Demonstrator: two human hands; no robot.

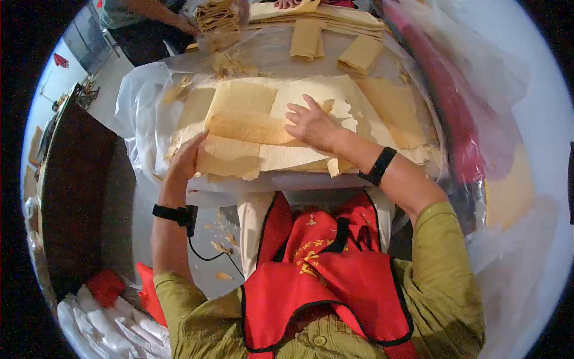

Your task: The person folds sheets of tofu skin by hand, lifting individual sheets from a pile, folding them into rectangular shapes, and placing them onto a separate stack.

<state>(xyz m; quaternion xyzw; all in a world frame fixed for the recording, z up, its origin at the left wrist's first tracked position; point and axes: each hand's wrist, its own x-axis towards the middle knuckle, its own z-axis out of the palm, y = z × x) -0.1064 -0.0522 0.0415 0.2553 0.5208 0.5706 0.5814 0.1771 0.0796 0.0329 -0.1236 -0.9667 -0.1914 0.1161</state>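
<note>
Thin yellow sheets [287, 157] with ragged, torn edges lie overlapping in front of me; their kind is not certain. Across the middle runs a darker folded band of sheet [248, 127]. My left hand [189, 157] is closed at the left end of this band, its fingers together at the edge and partly hidden. On the right, my right hand [312, 127] lies palm down over the sheets with its fingers spread, the fingertips near the band's right end. A small torn flap [333, 166] hangs at the front edge.
Folded sheet bundles [306, 39] and a long stack [353, 21] lie at the far side. A bundle in plastic [216, 17] is beside another person's arm [170, 17]. Clear plastic [140, 107] drapes over the table's left edge. A cable [206, 257] hangs from my left wristband.
</note>
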